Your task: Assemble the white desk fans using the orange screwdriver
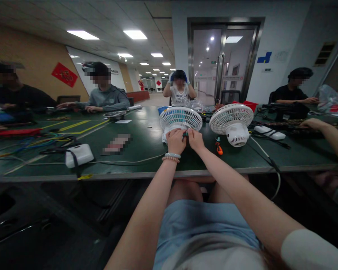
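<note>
My left hand (176,141) and my right hand (196,140) meet at the back of a white fan (181,117) on the table, both with fingers closed. A small dark green piece (185,133) shows between the fingertips of both hands; its kind is too small to make out. The hands cover much of the fan's motor housing. To the right a second white fan (231,119) rests tilted, its rear housing towards me. An orange-handled screwdriver (219,147) lies between that fan and my right hand.
On the green table (141,148) are a white power adapter box (79,155) at left, a flat pixelated item (116,144), tangled cables (50,140), a white box (269,132) at right and a red bin (246,106). Several people sit around the table; one forearm (331,138) reaches in from the right.
</note>
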{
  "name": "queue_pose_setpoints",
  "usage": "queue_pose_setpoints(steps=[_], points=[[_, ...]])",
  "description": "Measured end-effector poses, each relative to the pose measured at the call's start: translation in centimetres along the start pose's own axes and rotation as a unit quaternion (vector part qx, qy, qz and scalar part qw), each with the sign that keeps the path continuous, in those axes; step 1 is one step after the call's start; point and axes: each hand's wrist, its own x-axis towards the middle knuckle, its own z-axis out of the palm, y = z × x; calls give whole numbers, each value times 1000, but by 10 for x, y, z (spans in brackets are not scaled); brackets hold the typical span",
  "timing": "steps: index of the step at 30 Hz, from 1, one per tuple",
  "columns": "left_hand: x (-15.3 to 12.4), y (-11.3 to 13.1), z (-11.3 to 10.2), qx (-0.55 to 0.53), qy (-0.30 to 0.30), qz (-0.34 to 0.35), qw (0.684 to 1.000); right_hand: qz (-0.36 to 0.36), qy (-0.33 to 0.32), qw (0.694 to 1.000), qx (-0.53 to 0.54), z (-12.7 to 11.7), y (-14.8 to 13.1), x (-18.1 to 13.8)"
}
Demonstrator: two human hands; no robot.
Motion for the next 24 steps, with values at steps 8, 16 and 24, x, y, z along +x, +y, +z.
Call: queue_pose_setpoints(steps=[8, 16, 24], points=[[3, -1, 2, -4, -8, -5, 1000, -3, 11, 999, 37, 3, 6, -1], [3, 1, 0, -12, -9, -16, 1000, 24, 9, 998, 55, 0, 6, 0], [7, -24, 9, -122, 140, -251, 950, 45, 24, 997, 62, 5, 8, 1]])
